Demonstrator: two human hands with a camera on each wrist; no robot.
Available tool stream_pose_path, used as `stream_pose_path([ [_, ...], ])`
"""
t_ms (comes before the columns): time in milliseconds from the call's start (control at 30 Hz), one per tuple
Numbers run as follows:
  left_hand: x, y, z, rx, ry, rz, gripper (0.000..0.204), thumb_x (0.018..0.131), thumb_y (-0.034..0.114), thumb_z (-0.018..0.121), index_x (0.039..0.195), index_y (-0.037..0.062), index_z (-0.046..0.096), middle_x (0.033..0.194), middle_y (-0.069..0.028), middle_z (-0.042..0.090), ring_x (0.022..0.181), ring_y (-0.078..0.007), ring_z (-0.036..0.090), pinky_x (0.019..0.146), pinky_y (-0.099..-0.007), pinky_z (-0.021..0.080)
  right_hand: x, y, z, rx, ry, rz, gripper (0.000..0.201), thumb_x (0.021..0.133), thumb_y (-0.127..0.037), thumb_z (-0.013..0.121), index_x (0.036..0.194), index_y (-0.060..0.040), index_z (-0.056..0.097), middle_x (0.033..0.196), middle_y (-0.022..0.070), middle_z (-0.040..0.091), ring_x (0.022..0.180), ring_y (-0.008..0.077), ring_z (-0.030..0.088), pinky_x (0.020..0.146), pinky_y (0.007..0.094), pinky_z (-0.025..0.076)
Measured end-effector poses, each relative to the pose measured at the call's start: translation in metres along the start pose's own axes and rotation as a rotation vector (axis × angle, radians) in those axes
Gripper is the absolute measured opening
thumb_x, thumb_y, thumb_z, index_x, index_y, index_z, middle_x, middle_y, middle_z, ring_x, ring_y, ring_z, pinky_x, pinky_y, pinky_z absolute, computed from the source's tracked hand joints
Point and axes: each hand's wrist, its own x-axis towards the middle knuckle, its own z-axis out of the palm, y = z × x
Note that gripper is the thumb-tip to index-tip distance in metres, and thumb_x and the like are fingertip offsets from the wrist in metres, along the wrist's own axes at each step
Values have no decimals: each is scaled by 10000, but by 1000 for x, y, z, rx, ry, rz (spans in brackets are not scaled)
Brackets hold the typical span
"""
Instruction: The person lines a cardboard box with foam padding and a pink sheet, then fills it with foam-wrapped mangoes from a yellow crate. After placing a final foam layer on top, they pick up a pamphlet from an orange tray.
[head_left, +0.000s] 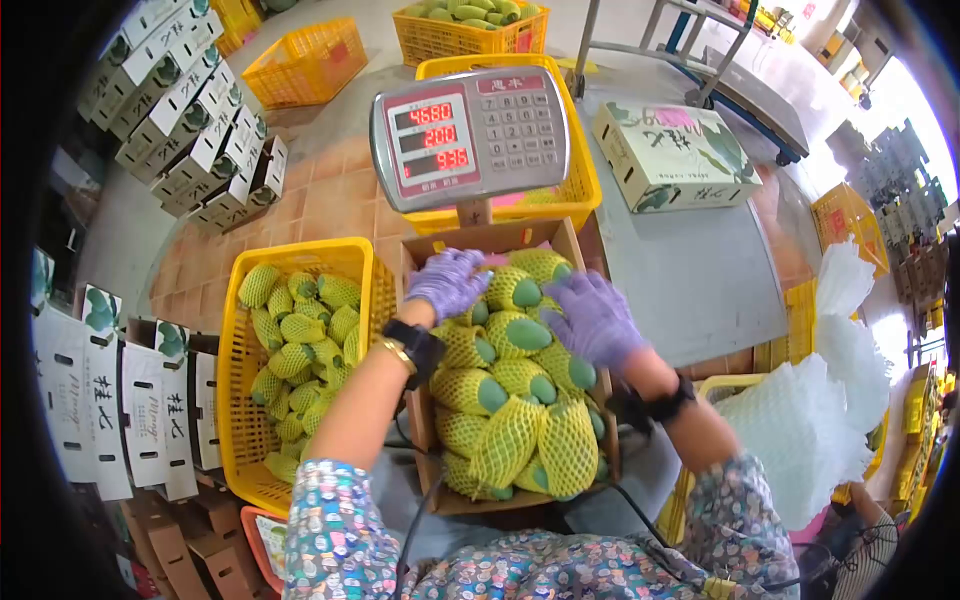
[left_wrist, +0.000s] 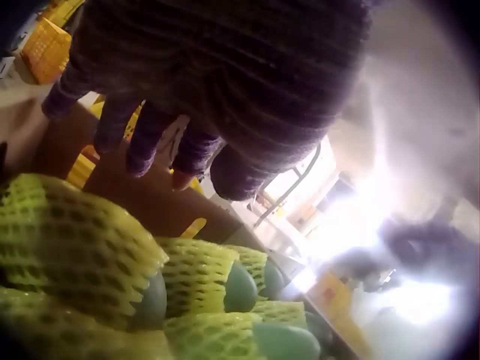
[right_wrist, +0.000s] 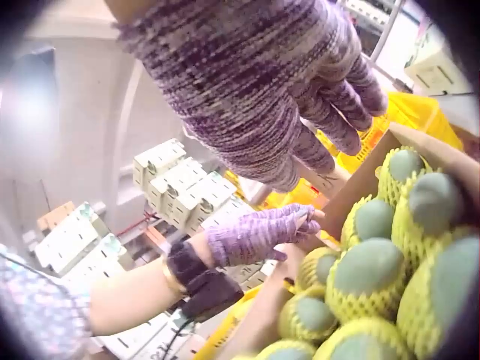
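Green mangoes (head_left: 520, 335) in yellow foam nets fill a cardboard box (head_left: 490, 238) in front of the person. Over the box's far left corner is the left hand (head_left: 450, 285), in a purple knit glove, fingers extended; the left wrist view has its fingers (left_wrist: 142, 142) above the netted mangoes. The gloved right hand (head_left: 597, 318) spreads over the far right mangoes, at the box's right edge. In the right wrist view the right hand (right_wrist: 255, 97) shows loosely bent fingers with nothing gripped. Behind the box stands a scale display (head_left: 470, 138) with lit red digits.
To the left is a yellow crate (head_left: 235, 380) of netted mangoes. A closed printed carton (head_left: 675, 160) lies on the grey surface (head_left: 690, 290) at right. White foam packing (head_left: 800, 430) bulges up near the right arm. Printed cartons (head_left: 150, 410) are stacked at far left.
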Motion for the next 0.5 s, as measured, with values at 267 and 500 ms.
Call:
stream_pose_path([
  [267,23,32,13,48,-460,-319,699,757,682,280,1316,263,284,1374,-37,269,1244,-288,281,933,-639,144,122,47,84,-76,-547,40,322,845,-274,392,1022,-84,582,1008,161,583,939,301,558,820,395,434],
  [500,7,36,19,183,-404,-258,647,777,658,285,1306,286,294,1348,-35,319,1214,-289,333,898,-632,213,93,36,89,-183,-517,75,331,849,-235,354,1109,-142,536,1086,139,536,978,307,526,848,398,416],
])
